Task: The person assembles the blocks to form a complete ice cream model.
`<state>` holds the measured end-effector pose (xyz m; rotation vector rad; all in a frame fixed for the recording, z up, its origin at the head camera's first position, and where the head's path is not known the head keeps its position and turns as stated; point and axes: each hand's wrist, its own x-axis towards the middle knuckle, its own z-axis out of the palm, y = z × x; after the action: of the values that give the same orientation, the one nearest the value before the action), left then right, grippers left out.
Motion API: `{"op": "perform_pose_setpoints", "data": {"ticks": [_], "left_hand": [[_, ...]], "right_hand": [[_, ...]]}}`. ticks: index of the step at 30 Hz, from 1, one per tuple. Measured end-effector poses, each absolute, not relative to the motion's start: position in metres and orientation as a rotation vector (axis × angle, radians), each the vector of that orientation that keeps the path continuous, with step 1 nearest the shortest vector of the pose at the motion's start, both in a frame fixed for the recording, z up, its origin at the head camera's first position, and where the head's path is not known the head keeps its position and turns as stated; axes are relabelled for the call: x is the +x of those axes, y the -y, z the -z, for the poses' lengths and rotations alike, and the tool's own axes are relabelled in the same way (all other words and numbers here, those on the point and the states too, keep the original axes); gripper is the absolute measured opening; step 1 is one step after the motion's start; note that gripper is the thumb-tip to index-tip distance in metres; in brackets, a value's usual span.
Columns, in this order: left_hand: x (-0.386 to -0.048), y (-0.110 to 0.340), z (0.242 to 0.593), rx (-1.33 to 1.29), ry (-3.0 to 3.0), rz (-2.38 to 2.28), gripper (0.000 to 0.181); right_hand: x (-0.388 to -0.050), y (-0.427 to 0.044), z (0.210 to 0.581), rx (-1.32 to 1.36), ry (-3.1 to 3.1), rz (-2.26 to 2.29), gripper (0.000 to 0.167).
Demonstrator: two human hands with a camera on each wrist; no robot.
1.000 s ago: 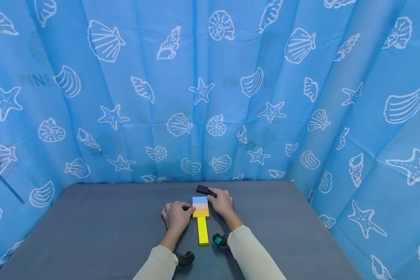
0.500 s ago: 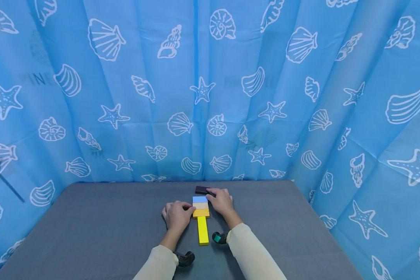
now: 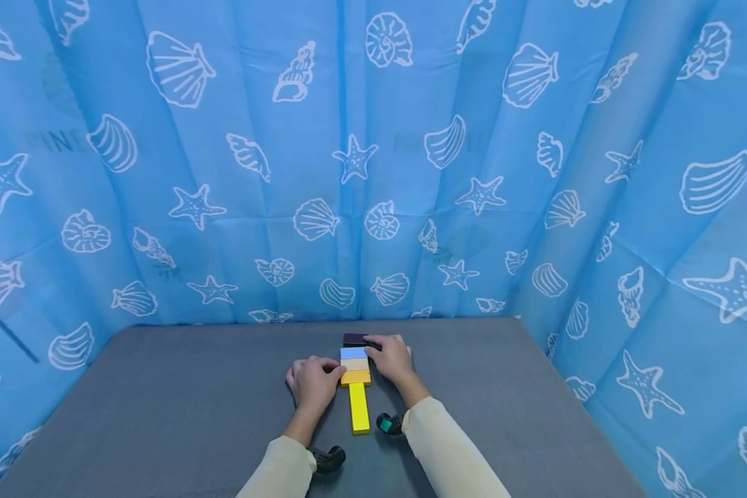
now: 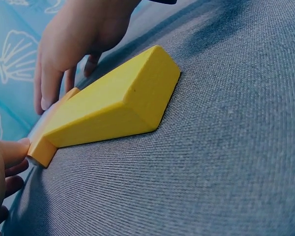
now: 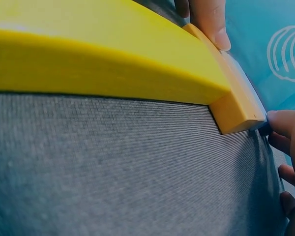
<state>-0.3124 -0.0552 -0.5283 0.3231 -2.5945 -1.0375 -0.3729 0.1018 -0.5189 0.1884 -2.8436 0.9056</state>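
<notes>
Three short wooden blocks lie side by side in the head view: a blue block (image 3: 353, 353), a cream block (image 3: 354, 363) and an orange block (image 3: 356, 377). A long yellow block (image 3: 359, 409) extends from the orange one towards the person. My left hand (image 3: 313, 384) touches the left ends of the cream and orange blocks with thumb and finger. Beyond the blue block lies a dark block (image 3: 353, 339), its right end pinched by my right hand (image 3: 392, 360). The right fingers partly cover it. In the left wrist view, the yellow block (image 4: 113, 96) meets the orange block (image 4: 43, 150).
A grey cloth-covered table (image 3: 193, 401) lies under everything. Blue curtains with white shells (image 3: 255, 173) hang behind and at the sides. Black wrist devices (image 3: 328, 459) sit at both cuffs.
The dark block has slid left and nearer, turning from a slant to roughly parallel with the blue block, moved by my right hand. My left hand has stayed in place.
</notes>
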Motion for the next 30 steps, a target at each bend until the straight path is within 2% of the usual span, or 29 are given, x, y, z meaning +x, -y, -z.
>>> {"op": "perform_pose_setpoints", "data": {"ticks": [30], "left_hand": [[-0.3118,0.0571,0.5286,0.297,2.584,1.045,0.021]], "right_hand": [[-0.3742,-0.0999,0.521,0.217,2.824,-0.95,0.022]]}}
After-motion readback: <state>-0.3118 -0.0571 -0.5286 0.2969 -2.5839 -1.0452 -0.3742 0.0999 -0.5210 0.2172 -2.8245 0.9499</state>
